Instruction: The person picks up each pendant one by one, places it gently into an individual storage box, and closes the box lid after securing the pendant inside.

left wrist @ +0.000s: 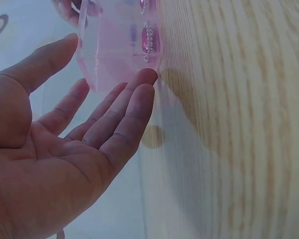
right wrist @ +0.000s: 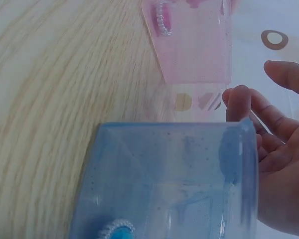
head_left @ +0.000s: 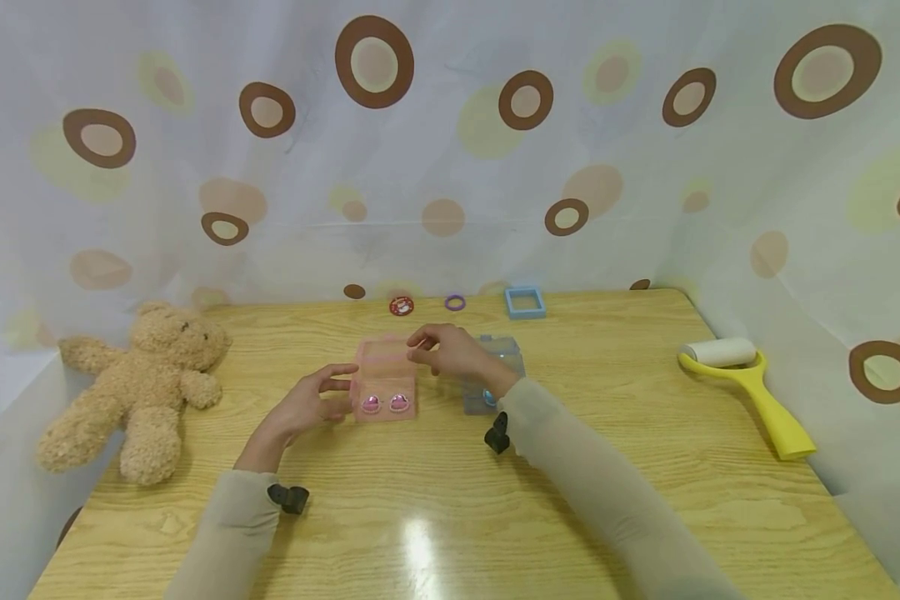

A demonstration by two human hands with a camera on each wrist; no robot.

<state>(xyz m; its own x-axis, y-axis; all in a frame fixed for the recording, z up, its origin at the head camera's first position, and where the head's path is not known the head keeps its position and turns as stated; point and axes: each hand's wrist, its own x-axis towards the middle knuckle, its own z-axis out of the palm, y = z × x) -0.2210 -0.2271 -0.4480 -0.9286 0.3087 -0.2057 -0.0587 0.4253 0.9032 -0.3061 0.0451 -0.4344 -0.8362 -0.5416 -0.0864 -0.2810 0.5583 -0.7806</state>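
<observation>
A pink see-through plastic box [head_left: 387,392] lies on the table, with two pink gems edged in beads on its front. Beside its left side is my left hand [head_left: 311,404], fingers spread and loosely bent; in the left wrist view its fingertips [left wrist: 147,77] are very near the box, and I cannot tell whether they touch. At the pink box's upper right corner hovers my right hand [head_left: 453,352], thumb and fingers apart and gripping nothing. Under the right wrist stands a blue see-through box [right wrist: 164,169] with a blue beaded gem, partly hidden by the arm in the head view.
Along the back edge lie a red round badge [head_left: 401,306], a purple ring [head_left: 455,302] and a light blue square frame [head_left: 525,303]. A teddy bear [head_left: 150,375] sits at the left. A yellow-handled roller [head_left: 768,400] lies at the right. A patterned curtain [head_left: 450,150] hangs behind.
</observation>
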